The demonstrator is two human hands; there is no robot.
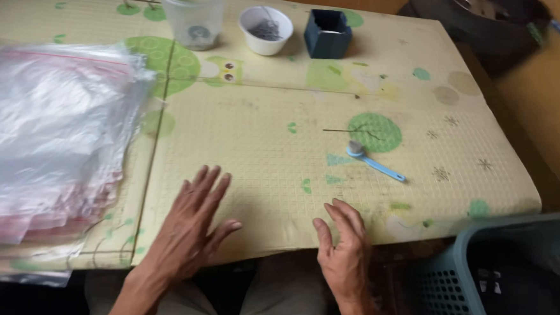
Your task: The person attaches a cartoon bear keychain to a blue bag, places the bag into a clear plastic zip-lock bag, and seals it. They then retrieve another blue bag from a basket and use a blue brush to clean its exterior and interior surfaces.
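Observation:
My left hand point(190, 226) lies flat on the pale yellow patterned mat point(268, 144), fingers spread, holding nothing. My right hand point(344, 244) hovers at the mat's near edge with fingers slightly curled and apart, also empty. A small blue scoop with a grey head point(372, 161) lies on the mat beyond my right hand. A thick stack of clear zip bags with pink seals point(41, 145) rests to the left of my left hand.
At the far edge stand a clear plastic container point(190, 12), a white bowl with small dark metal bits point(265, 29) and a dark blue box point(327, 33). A teal plastic basket point(510, 278) sits at the lower right, beside the mat.

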